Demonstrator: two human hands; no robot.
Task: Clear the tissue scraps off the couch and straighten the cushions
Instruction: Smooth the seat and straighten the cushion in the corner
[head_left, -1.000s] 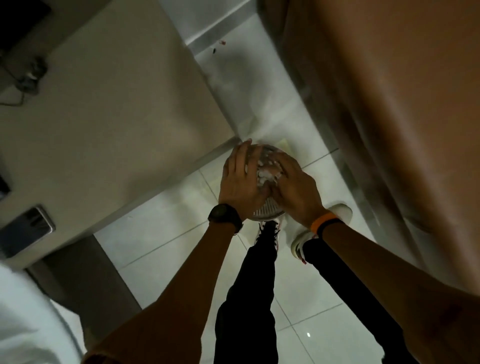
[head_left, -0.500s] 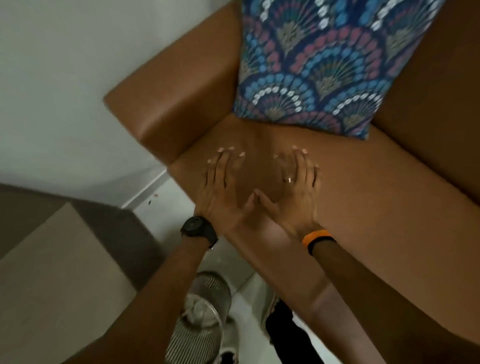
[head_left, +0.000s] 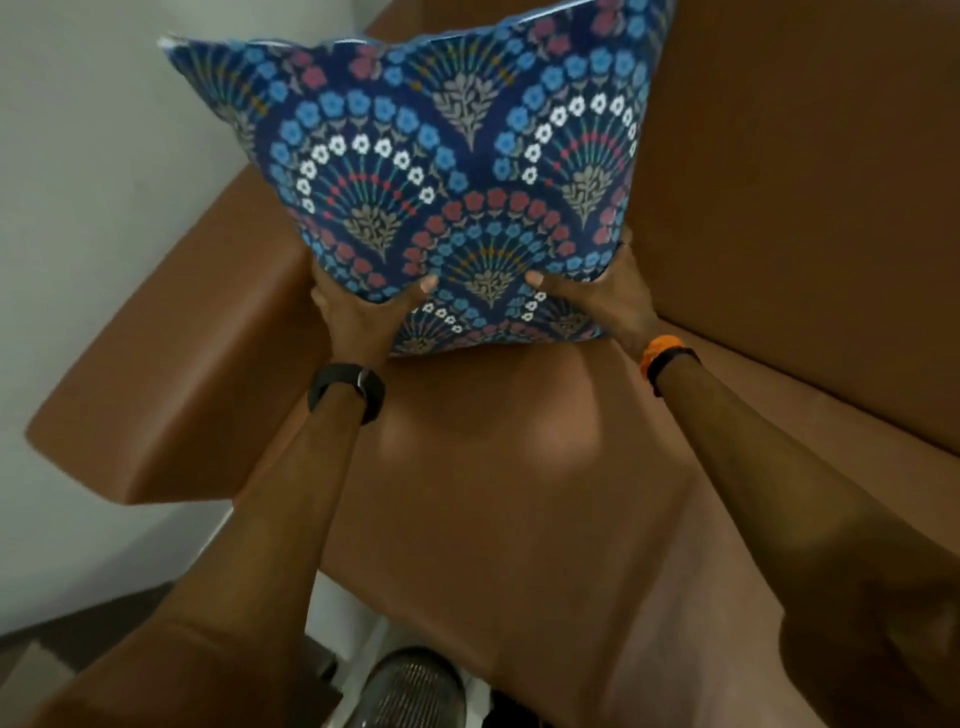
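Note:
A blue cushion (head_left: 441, 171) with a red, white and blue fan-flower pattern stands upright on the brown leather couch (head_left: 519, 493), close to its backrest. My left hand (head_left: 363, 312) grips the cushion's lower left corner, thumb on the front face. My right hand (head_left: 608, 301) grips its lower right corner the same way. A black watch is on my left wrist and an orange band on my right. The cushion's bottom edge is at the seat. No tissue scraps show on the visible seat.
The couch's left armrest (head_left: 171, 395) runs beside a white wall (head_left: 93, 182). A metal mesh waste bin (head_left: 410, 691) stands on the floor in front of the couch, at the bottom edge. The couch backrest (head_left: 805, 182) fills the right side.
One second ago both hands were over the mesh bin on the floor. Half a second ago they lay flat on the seat. Now both hold the patterned cushion by its lower corners.

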